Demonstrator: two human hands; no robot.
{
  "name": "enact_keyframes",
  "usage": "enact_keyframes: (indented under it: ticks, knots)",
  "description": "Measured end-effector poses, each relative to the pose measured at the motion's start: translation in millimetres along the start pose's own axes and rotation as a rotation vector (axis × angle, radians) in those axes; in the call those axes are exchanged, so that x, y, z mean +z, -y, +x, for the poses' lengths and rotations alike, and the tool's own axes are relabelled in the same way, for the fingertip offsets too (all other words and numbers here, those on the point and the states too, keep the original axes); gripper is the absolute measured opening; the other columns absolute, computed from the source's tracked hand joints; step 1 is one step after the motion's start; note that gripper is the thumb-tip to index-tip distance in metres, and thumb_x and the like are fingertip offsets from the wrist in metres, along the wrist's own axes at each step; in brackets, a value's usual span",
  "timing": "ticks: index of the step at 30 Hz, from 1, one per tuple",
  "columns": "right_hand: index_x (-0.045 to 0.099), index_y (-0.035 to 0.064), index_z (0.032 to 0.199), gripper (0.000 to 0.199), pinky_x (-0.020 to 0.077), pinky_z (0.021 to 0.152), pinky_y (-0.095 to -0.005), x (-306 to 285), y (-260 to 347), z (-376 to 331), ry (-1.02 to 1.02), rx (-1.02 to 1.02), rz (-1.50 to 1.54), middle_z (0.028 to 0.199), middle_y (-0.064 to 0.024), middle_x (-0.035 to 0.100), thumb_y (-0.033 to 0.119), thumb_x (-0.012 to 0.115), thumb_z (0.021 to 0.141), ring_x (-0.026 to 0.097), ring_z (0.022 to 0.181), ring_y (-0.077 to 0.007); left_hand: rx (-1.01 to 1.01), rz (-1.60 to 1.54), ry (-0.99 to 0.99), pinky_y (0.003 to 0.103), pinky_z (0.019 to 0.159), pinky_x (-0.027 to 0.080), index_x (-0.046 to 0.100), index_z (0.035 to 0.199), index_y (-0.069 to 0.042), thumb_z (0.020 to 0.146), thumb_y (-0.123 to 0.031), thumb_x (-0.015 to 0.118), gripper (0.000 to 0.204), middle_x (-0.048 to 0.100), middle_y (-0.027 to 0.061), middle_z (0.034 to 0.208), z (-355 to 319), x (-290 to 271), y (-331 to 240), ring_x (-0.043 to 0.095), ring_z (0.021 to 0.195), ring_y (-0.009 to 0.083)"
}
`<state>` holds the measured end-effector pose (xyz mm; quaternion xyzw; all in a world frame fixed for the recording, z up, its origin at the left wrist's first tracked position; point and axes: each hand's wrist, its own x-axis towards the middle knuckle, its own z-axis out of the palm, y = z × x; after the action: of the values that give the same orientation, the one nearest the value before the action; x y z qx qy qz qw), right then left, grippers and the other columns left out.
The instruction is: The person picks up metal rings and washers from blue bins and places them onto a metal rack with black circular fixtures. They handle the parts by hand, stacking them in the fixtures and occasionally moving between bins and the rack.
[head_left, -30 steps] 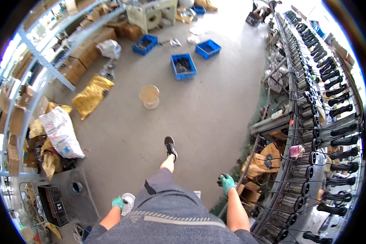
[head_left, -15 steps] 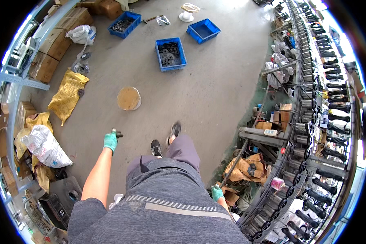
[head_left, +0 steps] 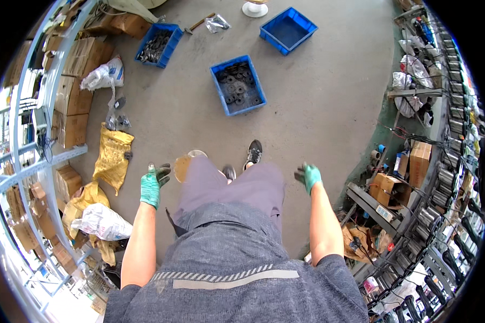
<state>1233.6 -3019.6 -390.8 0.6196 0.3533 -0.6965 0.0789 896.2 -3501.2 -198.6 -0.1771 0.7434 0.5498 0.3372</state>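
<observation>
My left hand (head_left: 155, 184), in a green glove with dark fingertips, is out in front of my left side. Its thumb stands apart from the fingers and nothing is in it. The round tan-topped stool (head_left: 181, 169) is the thing nearest to it, partly hidden by my thigh. On the other side my right hand (head_left: 309, 176), gloved alike, hangs over the grey floor with its fingers apart and holds nothing. Ahead of my feet stands a blue crate (head_left: 260, 88) with dark ring-shaped parts (head_left: 236, 81) inside.
Farther off are another blue crate (head_left: 305, 23), a blue crate of small metal parts (head_left: 170, 53) and a hammer (head_left: 200, 22). Yellow sacks (head_left: 113, 156), a white sack (head_left: 103, 222) and cartons (head_left: 73, 97) line the left. A rack of metal cylinders (head_left: 439, 189) runs along the right.
I have walked forward, so the crates are nearer and the stool is beside my leg. My right hand has swung up and forward from beside my hip. The view has turned slightly.
</observation>
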Motion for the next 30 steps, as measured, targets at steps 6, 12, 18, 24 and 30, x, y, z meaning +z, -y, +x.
enact_keyframes:
  ticks: [6,12,18,24,30]
  knots:
    - [0.045,-0.0056,0.141,0.048,0.0586,0.096,-0.0445,212,190,37,0.196,-0.122,0.138,0.132,-0.0252,0.059,0.022,0.056,0.103,0.067,0.112,-0.0368,0.021,-0.040,0.152,0.041,0.095,0.056,0.070,0.115,0.006,0.106,-0.058,0.039,0.072,0.072,0.0160,0.119,116,59,-102,0.069,0.108,0.0272]
    - [0.039,-0.0076,0.146,0.054,0.0579,0.095,-0.0445,324,189,142,0.073,0.032,0.444,0.135,-0.0260,0.057,0.020,0.056,0.103,0.066,0.112,-0.0382,-0.161,0.195,0.505,0.036,0.095,0.056,0.069,0.119,0.006,0.108,-0.053,0.036,0.069,0.073,0.0171,0.116,328,184,-141,0.071,0.104,0.0251]
    - [0.030,-0.0007,0.155,0.066,0.0464,0.111,-0.0510,418,157,327,-0.075,0.236,0.822,0.154,-0.0253,0.039,0.034,0.054,0.105,0.049,0.135,-0.0412,-0.336,0.228,0.601,0.038,0.099,0.052,0.067,0.124,0.004,0.110,-0.047,0.037,0.060,0.072,0.0166,0.117,500,259,-86,0.068,0.108,0.0247]
    - [0.043,0.0044,0.148,0.066,0.0413,0.114,-0.0532,459,126,561,-0.240,0.353,1.156,0.151,-0.0186,0.044,0.049,0.056,0.101,0.045,0.136,-0.0387,-0.398,0.213,0.597,0.041,0.098,0.052,0.066,0.120,0.009,0.105,-0.057,0.045,0.070,0.070,0.0209,0.117,587,277,-4,0.069,0.108,0.0295]
    - [0.048,0.0146,0.151,0.057,0.0339,0.119,-0.0498,472,116,667,0.069,0.024,1.129,0.157,-0.0069,0.047,0.045,0.032,0.106,0.041,0.145,-0.0304,-0.544,0.171,0.519,0.039,0.097,0.052,0.065,0.122,0.007,0.105,-0.057,0.045,0.069,0.071,0.0182,0.116,614,293,3,0.068,0.106,0.0269]
